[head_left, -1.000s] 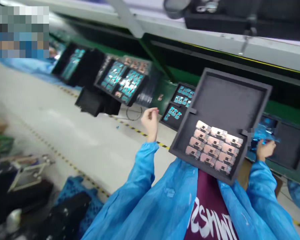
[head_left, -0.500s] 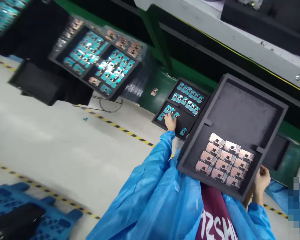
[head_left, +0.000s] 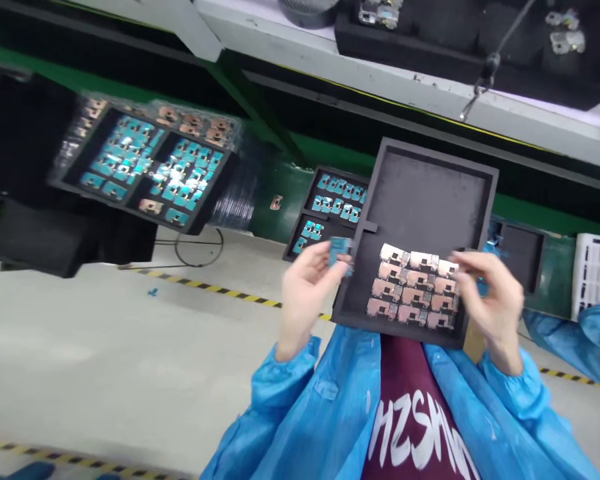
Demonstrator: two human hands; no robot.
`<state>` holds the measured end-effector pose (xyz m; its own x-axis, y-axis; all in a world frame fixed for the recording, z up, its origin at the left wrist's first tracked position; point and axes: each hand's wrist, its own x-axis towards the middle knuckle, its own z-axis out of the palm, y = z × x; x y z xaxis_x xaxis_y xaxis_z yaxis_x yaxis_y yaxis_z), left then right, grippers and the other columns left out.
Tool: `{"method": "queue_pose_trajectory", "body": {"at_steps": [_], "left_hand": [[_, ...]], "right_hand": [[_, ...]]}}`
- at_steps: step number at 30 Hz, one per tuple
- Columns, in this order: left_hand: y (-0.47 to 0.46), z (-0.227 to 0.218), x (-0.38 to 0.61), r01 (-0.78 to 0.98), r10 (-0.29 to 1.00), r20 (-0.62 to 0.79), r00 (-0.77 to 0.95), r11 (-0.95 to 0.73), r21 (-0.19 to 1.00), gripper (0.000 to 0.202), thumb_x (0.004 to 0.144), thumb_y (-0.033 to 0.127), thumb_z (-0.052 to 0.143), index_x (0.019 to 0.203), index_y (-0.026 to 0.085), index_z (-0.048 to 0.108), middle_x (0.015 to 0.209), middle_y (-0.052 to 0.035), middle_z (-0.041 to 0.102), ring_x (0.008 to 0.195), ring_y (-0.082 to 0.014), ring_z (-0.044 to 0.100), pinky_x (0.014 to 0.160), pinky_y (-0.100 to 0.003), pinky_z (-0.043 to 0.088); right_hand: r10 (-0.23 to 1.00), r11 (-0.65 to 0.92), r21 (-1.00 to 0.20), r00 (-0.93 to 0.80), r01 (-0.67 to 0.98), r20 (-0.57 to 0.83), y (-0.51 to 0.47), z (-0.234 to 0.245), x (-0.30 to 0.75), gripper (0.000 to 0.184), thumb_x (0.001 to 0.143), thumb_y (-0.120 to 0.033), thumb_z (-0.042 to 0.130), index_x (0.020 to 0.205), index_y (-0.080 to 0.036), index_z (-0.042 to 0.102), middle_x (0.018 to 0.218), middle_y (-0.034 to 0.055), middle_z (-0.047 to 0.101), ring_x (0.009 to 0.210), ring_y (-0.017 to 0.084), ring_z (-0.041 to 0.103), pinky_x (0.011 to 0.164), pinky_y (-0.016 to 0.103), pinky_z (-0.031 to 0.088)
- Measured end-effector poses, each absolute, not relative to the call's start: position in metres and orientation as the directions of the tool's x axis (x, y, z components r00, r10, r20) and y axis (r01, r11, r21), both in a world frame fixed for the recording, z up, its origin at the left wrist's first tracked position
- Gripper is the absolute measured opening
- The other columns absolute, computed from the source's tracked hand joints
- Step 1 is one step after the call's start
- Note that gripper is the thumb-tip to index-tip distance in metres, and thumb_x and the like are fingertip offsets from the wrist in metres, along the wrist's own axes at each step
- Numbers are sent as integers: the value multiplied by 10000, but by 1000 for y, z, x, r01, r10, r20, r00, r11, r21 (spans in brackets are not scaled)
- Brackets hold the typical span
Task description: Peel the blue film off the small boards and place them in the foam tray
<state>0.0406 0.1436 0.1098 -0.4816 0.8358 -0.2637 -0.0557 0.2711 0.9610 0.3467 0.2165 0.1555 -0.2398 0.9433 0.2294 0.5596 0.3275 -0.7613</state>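
While pinching teal-filmed circuit board (head_left: 339,249) in left hand (head_left: 303,290) beside black tray (head_left: 430,193), with right hand (head_left: 495,300) at copper-toned boards (head_left: 414,296), can't tell if gripping; likely light, stiff, fragile, best taken by edges.

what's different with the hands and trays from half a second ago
The left hand came up from the smaller tray to the left edge of the large tray, now holding a teal piece. The right hand moved from outside the large tray's right edge to over it. The copper-coloured boards kept their rows.
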Motion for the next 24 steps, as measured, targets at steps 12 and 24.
{"method": "queue_pose_trajectory", "body": {"at_steps": [12,24], "left_hand": [[159,138,149,-11,959,-195,-204,196,980,169,948,347,806,994,186,830,944,-49,827,831,-190,785,773,-285,664],[168,127,153,-103,971,-222,-93,213,972,230,918,345,847,1106,220,892,1188,-85,831,1128,-254,776,1010,-373,645]], "right_hand": [[948,190,-937,-304,293,97,211,142,322,204,1092,-367,674,1041,-207,790,953,25,803,789,138,728,718,250,607],[833,524,-640,-181,561,524,197,113,329,228,1069,-180,684,1212,-283,828,1153,77,788,940,169,762,771,296,660]]}}
